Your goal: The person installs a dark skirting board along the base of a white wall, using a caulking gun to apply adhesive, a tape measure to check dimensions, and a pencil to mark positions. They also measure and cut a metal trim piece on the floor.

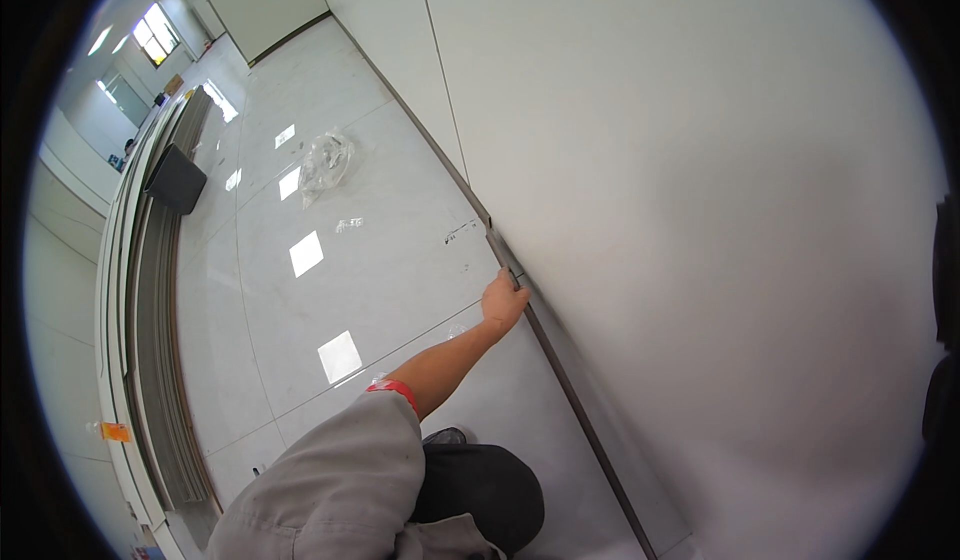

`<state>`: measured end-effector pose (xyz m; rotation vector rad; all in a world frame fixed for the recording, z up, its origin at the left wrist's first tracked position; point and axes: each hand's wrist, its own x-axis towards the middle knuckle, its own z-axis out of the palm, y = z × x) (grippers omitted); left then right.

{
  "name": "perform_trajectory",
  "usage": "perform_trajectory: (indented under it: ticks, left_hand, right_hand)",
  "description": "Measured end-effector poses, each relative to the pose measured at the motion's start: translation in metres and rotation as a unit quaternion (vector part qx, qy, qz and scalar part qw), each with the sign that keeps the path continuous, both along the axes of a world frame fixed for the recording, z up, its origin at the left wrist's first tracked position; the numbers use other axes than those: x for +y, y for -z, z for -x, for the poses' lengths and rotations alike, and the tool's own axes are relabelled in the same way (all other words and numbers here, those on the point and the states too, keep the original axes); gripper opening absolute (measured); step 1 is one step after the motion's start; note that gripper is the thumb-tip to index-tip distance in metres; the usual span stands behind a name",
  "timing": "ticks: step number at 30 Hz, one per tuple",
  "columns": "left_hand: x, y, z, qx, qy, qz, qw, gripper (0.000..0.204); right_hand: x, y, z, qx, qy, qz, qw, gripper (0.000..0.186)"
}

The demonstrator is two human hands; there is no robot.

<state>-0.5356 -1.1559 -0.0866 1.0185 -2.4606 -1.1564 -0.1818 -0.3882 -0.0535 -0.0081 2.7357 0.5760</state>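
Observation:
My left hand (504, 300) reaches out from a grey sleeve with a red cuff. Its fingers are closed on a long, narrow grey-brown skirting strip (572, 390) at the foot of the white wall (700, 210). The strip runs down toward the lower edge of the view, and a narrow gap shows between it and the wall. Just past my fingers the strip's far end meets another length of skirting (430, 140) along the wall. The fingertips are partly hidden. My right hand is out of view.
A crumpled clear plastic bag (327, 163) lies on the glossy tiled floor (380, 230). Along the left stands a stack of long panels (165, 340) with a dark grey bin (177, 180) against it. My bent knee (485, 495) is close beside the strip.

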Motion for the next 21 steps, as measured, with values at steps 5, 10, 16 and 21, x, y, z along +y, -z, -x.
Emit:
perform_trajectory:
  ticks: [5,10,16,21]
  left_hand:
    - [0.002,0.000,0.005,-0.010,0.011,0.009,1.000,0.037]
    - [0.006,-0.002,0.008,-0.009,0.007,0.001,1.000,0.038]
    - [0.005,-0.005,0.011,-0.008,0.007,-0.015,1.000,0.041]
    - [0.004,-0.004,0.012,-0.008,0.001,-0.024,1.000,0.043]
  right_hand:
    - [0.011,0.005,-0.003,0.071,-0.078,-0.008,0.994,0.017]
    - [0.003,0.004,0.000,0.046,-0.025,-0.029,0.998,0.014]
    - [0.003,-0.001,0.009,0.011,0.010,-0.017,1.000,0.012]
    - [-0.006,-0.009,0.016,-0.023,0.019,-0.025,0.999,0.013]
